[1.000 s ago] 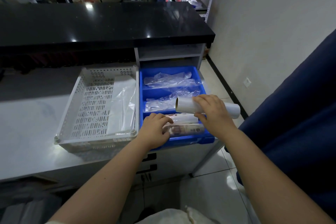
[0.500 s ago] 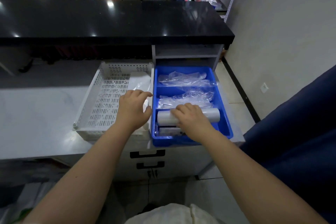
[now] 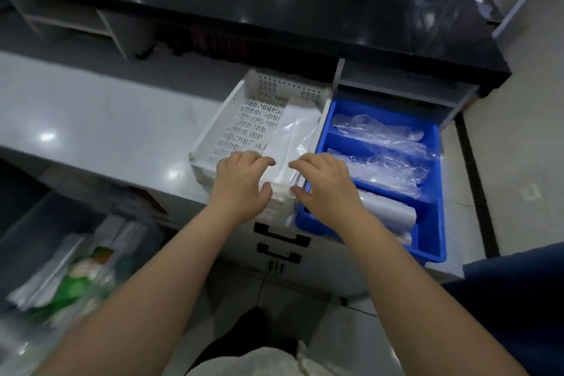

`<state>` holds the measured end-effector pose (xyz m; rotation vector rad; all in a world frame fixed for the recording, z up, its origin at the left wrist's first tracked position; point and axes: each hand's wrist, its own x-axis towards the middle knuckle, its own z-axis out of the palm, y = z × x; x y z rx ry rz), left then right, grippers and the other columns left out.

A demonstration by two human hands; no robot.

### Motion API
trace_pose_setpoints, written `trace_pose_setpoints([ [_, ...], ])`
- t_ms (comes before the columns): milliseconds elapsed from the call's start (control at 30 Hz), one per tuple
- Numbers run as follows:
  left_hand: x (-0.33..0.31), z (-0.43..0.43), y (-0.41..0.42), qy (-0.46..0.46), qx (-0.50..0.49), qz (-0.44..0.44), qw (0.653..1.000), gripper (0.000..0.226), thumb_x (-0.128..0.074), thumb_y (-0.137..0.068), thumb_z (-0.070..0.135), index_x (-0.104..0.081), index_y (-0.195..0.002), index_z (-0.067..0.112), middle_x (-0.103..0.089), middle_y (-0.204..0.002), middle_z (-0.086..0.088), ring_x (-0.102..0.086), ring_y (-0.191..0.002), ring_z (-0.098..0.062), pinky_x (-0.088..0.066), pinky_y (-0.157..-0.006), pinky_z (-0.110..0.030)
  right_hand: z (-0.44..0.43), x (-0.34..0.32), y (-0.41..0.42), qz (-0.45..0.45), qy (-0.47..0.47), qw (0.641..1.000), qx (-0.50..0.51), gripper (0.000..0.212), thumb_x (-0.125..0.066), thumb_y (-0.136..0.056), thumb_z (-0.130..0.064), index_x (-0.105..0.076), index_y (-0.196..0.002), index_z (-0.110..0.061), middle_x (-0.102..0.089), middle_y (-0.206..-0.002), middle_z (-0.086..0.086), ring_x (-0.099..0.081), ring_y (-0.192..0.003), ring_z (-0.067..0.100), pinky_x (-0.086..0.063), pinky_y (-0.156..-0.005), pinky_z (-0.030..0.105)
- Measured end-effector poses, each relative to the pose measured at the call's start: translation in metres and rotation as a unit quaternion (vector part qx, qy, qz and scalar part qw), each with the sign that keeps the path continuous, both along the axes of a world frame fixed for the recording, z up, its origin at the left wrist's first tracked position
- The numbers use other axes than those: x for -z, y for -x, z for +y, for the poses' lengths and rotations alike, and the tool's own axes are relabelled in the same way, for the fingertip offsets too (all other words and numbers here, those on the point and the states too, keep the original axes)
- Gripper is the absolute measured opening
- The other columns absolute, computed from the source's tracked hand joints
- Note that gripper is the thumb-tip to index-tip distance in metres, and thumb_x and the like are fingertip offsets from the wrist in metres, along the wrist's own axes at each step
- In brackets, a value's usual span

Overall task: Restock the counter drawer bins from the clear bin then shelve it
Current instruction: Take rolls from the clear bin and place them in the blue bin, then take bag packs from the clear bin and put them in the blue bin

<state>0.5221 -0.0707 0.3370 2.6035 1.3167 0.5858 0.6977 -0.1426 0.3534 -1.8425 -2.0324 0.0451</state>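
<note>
Half a second ago the right hand (image 3: 326, 189) lay on the white paper roll (image 3: 387, 207) in the blue plastic divided bin (image 3: 435, 168). Now it has crossed left to the near rim of the white perforated plastic basket (image 3: 213, 134), and the roll lies alone in the bin's nearest compartment. The left hand (image 3: 241, 186) has slid back from the basket's right side to that same near edge.

Both hands arch over the flat clear plastic packet (image 3: 293, 137) lying along the basket's right side. The right fingers are spread and its thumb meets the packet's near end. The left fingers curve over it, thumb at the end; whether either truly grips I cannot tell.

The basket sits on the grey table (image 3: 106, 131), touching the blue bin in the open drawer at centre right. A black glossy countertop (image 3: 274, 9) runs across the top of the frame. At lower left is a blur of green and clear packages (image 3: 70, 284).

I count two hands, one basket, one bin with three compartments, two bundles of crumpled clear bags (image 3: 378, 131), one roll and two black drawer handles (image 3: 282, 233).
</note>
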Motion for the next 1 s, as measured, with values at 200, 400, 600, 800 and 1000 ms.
trace_pose_setpoints([
  [200,-0.001,-0.006,0.106,-0.01,-0.153,0.002,0.988,0.042,-0.066,-0.074,0.022,-0.063,-0.115,0.021,-0.063,-0.109,-0.002,-0.053,-0.106,-0.028,-0.035,-0.09,-0.042,0.039,-0.002,0.089,-0.032,0.009,0.991,-0.129,0.038,-0.073,-0.076,-0.017,-0.066,-0.113,-0.013,-0.066,-0.108,0.007,-0.056,-0.097,0.033,-0.044,-0.08,0.044],
  [400,0.011,-0.013,0.245,-0.001,-0.298,0.017,0.954,0.042,-0.065,-0.073,0.031,-0.062,-0.114,0.023,-0.062,-0.108,-0.002,-0.052,-0.106,-0.029,-0.037,-0.088,-0.043,0.077,0.008,0.214,-0.087,0.032,0.96,-0.266,0.04,-0.063,-0.079,-0.021,-0.061,-0.118,-0.013,-0.062,-0.116,0.01,-0.05,-0.106,0.036,-0.041,-0.087,0.047],
  [600,0.031,-0.014,0.396,0.035,-0.405,0.005,0.914,0.041,-0.066,-0.074,0.032,-0.061,-0.115,0.027,-0.063,-0.11,0.0,-0.053,-0.104,-0.029,-0.039,-0.087,-0.041,0.121,0.031,0.368,-0.093,0.032,0.933,-0.347,0.045,-0.066,-0.08,-0.027,-0.059,-0.123,-0.017,-0.06,-0.122,0.006,-0.05,-0.11,0.033,-0.042,-0.089,0.042],
  [800,0.074,-0.012,0.513,0.11,-0.449,0.003,0.887,0.048,-0.066,-0.074,0.033,-0.06,-0.122,0.025,-0.062,-0.117,-0.003,-0.053,-0.11,-0.031,-0.04,-0.091,-0.042,0.154,0.079,0.481,-0.089,0.112,0.919,-0.367,0.048,-0.064,-0.083,-0.034,-0.053,-0.129,-0.023,-0.053,-0.129,0.002,-0.043,-0.119,0.029,-0.039,-0.096,0.042],
  [1000,0.128,-0.001,0.56,0.213,-0.463,-0.012,0.861,0.052,-0.063,-0.075,0.036,-0.055,-0.126,0.029,-0.059,-0.121,0.0,-0.051,-0.112,-0.028,-0.039,-0.09,-0.041,0.178,0.124,0.531,-0.094,0.19,0.911,-0.353,0.045,-0.064,-0.085,-0.03,-0.055,-0.128,-0.022,-0.055,-0.128,0.004,-0.045,-0.119,0.029,-0.04,-0.093,0.043],
])
